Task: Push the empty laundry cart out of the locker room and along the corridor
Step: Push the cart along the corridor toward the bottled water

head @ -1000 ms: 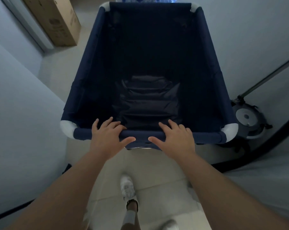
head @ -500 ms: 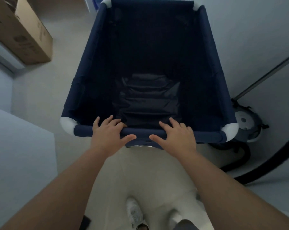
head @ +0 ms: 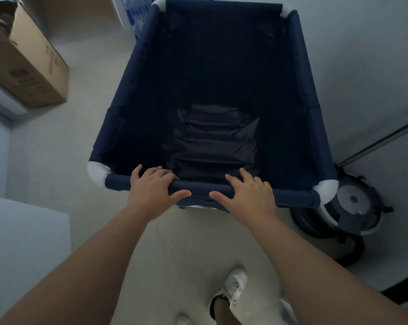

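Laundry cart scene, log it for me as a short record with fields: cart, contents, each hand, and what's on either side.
cart: navy fabric laundry cart with white corner joints
contents: empty, only dark liner at the bottom
left hand: on the near rail, fingers over it
right hand: on the same rail
left side: cardboard box on floor
right side: round vacuum cleaner by the cart's near corner

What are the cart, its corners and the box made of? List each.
Cart: dark navy woven fabric, matte; it creases and wraps the rails, likely nylon or polyester.
Corners: smooth white rounded elbows, probably plastic.
Box: brown corrugated cardboard, dull, with folded flaps and faint print.
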`<state>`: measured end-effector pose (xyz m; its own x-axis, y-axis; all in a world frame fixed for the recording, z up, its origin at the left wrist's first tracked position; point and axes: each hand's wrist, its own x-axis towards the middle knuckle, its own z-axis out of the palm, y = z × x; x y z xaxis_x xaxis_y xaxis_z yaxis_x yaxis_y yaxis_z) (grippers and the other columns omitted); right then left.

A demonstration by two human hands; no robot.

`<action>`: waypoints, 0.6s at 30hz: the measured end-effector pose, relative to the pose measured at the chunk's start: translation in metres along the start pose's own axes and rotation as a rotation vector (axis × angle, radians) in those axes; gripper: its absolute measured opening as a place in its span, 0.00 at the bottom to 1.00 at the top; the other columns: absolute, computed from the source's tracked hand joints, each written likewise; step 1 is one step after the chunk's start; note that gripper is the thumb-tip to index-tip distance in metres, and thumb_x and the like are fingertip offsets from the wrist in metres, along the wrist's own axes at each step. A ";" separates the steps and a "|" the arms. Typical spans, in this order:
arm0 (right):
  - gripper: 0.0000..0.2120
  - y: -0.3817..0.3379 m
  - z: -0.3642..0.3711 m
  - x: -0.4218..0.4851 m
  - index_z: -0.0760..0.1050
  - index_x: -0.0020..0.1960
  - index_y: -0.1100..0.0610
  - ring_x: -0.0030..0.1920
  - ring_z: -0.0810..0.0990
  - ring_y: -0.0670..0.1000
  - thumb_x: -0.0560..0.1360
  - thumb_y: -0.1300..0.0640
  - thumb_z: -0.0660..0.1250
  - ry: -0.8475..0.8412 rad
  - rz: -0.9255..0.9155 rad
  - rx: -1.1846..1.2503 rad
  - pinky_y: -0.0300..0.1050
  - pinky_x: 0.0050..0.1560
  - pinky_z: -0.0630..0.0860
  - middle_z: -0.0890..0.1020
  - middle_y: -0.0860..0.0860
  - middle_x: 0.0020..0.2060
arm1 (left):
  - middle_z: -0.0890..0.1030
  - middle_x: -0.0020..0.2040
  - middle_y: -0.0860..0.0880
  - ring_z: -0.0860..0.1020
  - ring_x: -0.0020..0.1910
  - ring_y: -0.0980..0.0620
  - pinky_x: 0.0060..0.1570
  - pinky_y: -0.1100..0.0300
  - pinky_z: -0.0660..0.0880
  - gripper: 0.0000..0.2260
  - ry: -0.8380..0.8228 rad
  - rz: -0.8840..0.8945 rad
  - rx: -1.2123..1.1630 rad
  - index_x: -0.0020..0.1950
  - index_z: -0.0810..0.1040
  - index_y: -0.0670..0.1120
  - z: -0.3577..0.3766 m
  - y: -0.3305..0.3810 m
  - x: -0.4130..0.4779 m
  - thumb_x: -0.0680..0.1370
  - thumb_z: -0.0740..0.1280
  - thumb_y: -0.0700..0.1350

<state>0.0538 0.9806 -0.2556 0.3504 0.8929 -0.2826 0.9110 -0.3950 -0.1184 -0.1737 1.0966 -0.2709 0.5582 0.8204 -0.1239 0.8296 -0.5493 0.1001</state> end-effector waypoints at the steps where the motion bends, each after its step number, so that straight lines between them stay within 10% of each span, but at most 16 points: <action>1: 0.45 0.002 -0.004 0.011 0.65 0.76 0.40 0.71 0.69 0.58 0.67 0.18 0.42 -0.007 -0.001 0.002 0.56 0.70 0.62 0.63 0.52 0.79 | 0.79 0.64 0.57 0.69 0.71 0.51 0.74 0.41 0.49 0.34 -0.003 0.004 0.000 0.59 0.78 0.59 -0.002 0.000 0.011 0.72 0.45 0.77; 18: 0.46 0.021 -0.048 0.169 0.64 0.76 0.40 0.70 0.70 0.57 0.67 0.18 0.41 0.020 0.024 -0.026 0.56 0.68 0.64 0.62 0.51 0.79 | 0.78 0.66 0.57 0.70 0.71 0.52 0.74 0.40 0.51 0.33 0.032 0.009 0.005 0.58 0.78 0.60 -0.019 -0.010 0.177 0.72 0.46 0.78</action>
<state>0.1428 1.1337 -0.2603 0.3764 0.8875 -0.2659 0.9074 -0.4110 -0.0872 -0.0838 1.2507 -0.2751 0.5650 0.8200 -0.0910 0.8246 -0.5574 0.0966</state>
